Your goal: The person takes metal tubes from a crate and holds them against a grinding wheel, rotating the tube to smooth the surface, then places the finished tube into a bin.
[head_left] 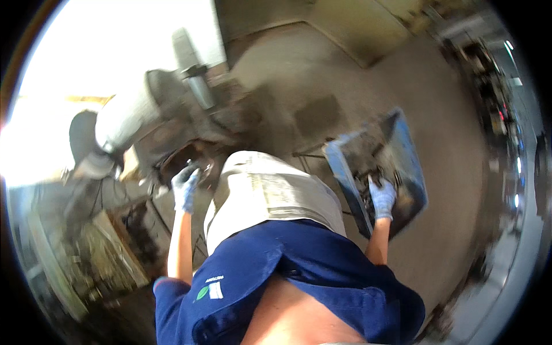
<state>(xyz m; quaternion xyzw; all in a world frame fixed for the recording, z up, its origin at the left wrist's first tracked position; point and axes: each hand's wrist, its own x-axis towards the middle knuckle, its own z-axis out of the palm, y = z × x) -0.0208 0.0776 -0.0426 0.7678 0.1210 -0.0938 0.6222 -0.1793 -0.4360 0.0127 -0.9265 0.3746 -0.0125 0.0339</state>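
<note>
My left hand [184, 187], in a light blue glove with dark fingertips, is beside a dark machine part [187, 161] at the left. Its fingers are drawn together; what they hold, if anything, is too blurred to name. At the right my right hand [383, 197], gloved alike, reaches inside a worn blue metal bin [411, 158]. Small dark metal pieces [365, 192] lie in the bin under and around its fingers. Those fingers are curled down among the pieces, and I cannot make out what is in them.
A grey rounded machine [129, 118] with an upright cylinder [198, 86] stands at the far left. A wooden-edged box [118, 247] sits at the lower left. Thin metal rods [307, 155] run beside the bin. Cluttered equipment [483, 80] lines the far right.
</note>
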